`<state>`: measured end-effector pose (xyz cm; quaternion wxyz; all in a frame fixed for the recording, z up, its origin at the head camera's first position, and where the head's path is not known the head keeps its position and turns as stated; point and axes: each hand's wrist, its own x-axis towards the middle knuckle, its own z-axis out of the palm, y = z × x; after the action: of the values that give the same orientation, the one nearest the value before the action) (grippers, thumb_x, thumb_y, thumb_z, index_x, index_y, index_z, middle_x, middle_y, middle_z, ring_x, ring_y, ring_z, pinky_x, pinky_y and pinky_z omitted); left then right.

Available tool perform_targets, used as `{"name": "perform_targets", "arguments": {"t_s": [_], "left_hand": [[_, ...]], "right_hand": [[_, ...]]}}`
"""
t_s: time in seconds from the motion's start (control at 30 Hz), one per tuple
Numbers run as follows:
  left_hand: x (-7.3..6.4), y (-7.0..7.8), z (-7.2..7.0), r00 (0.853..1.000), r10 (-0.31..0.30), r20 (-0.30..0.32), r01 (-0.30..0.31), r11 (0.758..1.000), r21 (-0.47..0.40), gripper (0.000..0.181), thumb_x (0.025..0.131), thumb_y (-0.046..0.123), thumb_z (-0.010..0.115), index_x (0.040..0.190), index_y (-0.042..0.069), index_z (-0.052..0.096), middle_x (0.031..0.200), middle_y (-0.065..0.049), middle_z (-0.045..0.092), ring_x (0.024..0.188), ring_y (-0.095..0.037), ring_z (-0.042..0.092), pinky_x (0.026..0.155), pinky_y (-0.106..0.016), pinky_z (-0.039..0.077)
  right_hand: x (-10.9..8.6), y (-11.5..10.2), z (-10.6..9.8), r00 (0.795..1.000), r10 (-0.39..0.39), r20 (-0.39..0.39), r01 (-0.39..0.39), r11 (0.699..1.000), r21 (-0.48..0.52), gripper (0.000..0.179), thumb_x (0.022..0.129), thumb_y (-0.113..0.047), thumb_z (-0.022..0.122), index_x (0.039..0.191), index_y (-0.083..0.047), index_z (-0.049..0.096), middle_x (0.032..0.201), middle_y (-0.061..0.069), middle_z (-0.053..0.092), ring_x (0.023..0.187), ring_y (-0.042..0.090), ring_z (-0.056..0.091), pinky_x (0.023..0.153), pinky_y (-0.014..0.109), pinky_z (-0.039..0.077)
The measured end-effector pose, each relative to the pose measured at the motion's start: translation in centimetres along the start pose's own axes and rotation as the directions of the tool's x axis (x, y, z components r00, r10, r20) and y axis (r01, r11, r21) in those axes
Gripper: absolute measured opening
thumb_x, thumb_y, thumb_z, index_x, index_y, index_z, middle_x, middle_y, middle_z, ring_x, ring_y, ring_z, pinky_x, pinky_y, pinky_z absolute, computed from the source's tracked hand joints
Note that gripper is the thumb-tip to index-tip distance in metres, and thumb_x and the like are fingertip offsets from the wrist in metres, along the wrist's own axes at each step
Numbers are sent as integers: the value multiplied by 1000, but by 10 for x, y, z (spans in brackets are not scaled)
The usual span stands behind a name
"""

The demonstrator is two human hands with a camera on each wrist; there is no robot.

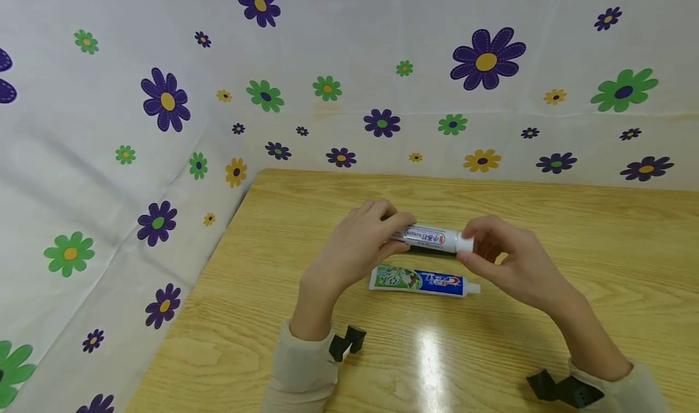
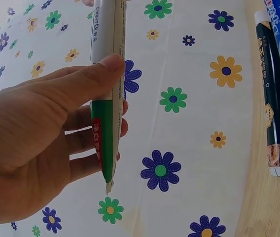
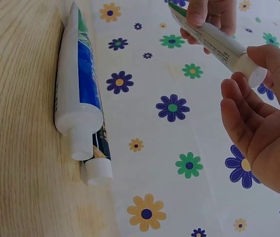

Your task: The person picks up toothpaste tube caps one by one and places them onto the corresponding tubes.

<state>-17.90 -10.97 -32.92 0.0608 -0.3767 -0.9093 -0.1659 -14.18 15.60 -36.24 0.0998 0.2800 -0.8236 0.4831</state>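
My left hand point(image 1: 355, 243) grips a white and green toothpaste tube point(image 1: 434, 238) by its tail half, thumb on one side and fingers on the other. The tube is raised over the table, its white cap point(image 1: 466, 244) facing right. At that end, the thumb and forefinger of my right hand point(image 1: 513, 261) pinch the cap; the other fingers curl loosely below it in the right wrist view. A blue and green toothpaste tube point(image 1: 426, 281) lies on the table nearer to me. Beside it lies a dark toothpaste tube point(image 2: 268, 94), mostly hidden by the raised tube in the head view.
The light wooden table point(image 1: 246, 304) ends at the left and back against a white flower-printed cloth point(image 1: 338, 43). Black straps point(image 1: 568, 390) are worn at both sleeve cuffs. A bright reflection falls on the wood in front of the tubes.
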Motion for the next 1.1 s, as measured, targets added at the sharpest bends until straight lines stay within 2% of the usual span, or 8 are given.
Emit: {"name": "perform_targets", "arguments": {"t_s": [0.2,0.57,0.83,0.97,1.1], "left_hand": [[1,2,1,1000,4,2,-4,1000,-5,36,93,27,70,127,17,64,112,-3,59,99,-17,54,85,-33,47],[3,4,2,1000,16,-15,-16,1000,-12,34,88,25,76,119,18,64,106,-1,58,94,-16,52,81,-30,47],[3,5,3,999,26,-29,-26,1000,-4,35,89,26,75,121,17,64,105,-1,58,92,-15,52,79,-29,46],[3,4,4,999,26,-32,-27,1000,-15,37,90,26,73,124,16,63,107,-2,58,94,-16,53,80,-30,47],[3,0,7,999,22,-32,-23,999,-26,38,92,31,71,125,16,63,111,-3,59,99,-17,53,86,-32,47]], "right_hand": [[-3,0,2,999,29,-13,-29,999,39,31,85,8,72,105,-13,61,89,-3,60,61,11,54,51,22,46],[-4,-2,6,998,-13,-67,18,997,71,34,81,14,71,102,-10,61,87,-3,61,61,10,52,50,23,44],[-2,-2,6,991,78,-108,-62,988,142,28,84,14,68,103,-5,61,80,-2,61,59,12,54,50,23,47],[-3,2,8,991,51,-123,-26,980,198,29,84,17,64,106,-1,59,77,-3,62,59,12,57,53,22,50],[-3,7,10,984,-32,-173,74,967,245,30,82,20,63,106,4,57,79,-1,62,62,10,57,55,19,50]]}}
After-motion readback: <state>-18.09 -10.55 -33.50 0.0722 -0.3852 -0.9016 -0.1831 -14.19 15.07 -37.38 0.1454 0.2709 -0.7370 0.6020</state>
